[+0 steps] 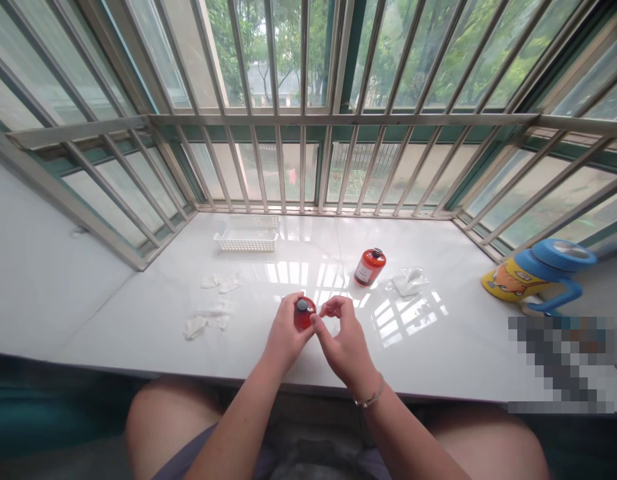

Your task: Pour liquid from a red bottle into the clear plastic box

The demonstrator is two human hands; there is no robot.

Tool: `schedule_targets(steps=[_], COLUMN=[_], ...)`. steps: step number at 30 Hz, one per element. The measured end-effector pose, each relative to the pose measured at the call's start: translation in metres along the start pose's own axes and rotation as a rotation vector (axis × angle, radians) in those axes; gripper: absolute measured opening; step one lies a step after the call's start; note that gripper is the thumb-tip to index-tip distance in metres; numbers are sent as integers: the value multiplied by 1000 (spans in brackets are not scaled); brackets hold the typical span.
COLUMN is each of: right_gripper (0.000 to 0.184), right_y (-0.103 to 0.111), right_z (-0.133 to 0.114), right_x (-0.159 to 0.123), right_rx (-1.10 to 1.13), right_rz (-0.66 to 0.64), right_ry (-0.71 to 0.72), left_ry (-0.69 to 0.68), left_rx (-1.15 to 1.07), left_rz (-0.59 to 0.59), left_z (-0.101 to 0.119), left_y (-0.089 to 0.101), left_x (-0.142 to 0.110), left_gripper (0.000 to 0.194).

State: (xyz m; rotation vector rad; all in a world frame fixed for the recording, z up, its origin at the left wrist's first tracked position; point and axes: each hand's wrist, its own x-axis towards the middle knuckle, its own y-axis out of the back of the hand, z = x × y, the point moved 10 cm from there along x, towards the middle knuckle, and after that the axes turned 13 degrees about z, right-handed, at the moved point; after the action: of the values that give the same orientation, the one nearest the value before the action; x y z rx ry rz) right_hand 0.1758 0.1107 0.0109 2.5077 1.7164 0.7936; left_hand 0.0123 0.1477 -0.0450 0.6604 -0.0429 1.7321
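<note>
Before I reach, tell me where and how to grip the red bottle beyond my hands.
The farther red bottle is probably best gripped around its broad body, below the dark cap, coming from the near left: it appears upright, and a pale packet sits close on its right.

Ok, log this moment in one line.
left hand: holding red bottle; right hand: close beside it; second bottle: on counter; basket: near window bars

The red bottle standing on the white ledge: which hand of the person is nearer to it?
Right. The right hand is on the near side of the standing bottle, slightly to its left; the left hand is farther left, holding the other red bottle.
</note>
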Motion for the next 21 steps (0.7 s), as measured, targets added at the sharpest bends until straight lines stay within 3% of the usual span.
schedule_targets(steps=[5, 10, 14, 17, 21], right_gripper=[45, 28, 43, 37, 28], right_y=[-21, -6, -21, -33, -32], right_z=[-2, 2, -5, -5, -3], right_x=[-6, 2, 7, 11, 20], right_rx=[92, 17, 23, -2, -71], right_rz=[-178, -21, -110, -158, -73], right_ry=[-17, -12, 64, 104, 118], left_ry=[7, -14, 13, 21, -8], left_rx=[-40, 19, 4, -15, 9], left_rz=[3, 13, 21, 38, 61], left_z=[3, 0, 6, 13, 15], left_y=[0, 0, 1, 3, 5], left_x=[-1, 0, 2, 3, 3], left_gripper=[58, 61, 58, 49, 48])
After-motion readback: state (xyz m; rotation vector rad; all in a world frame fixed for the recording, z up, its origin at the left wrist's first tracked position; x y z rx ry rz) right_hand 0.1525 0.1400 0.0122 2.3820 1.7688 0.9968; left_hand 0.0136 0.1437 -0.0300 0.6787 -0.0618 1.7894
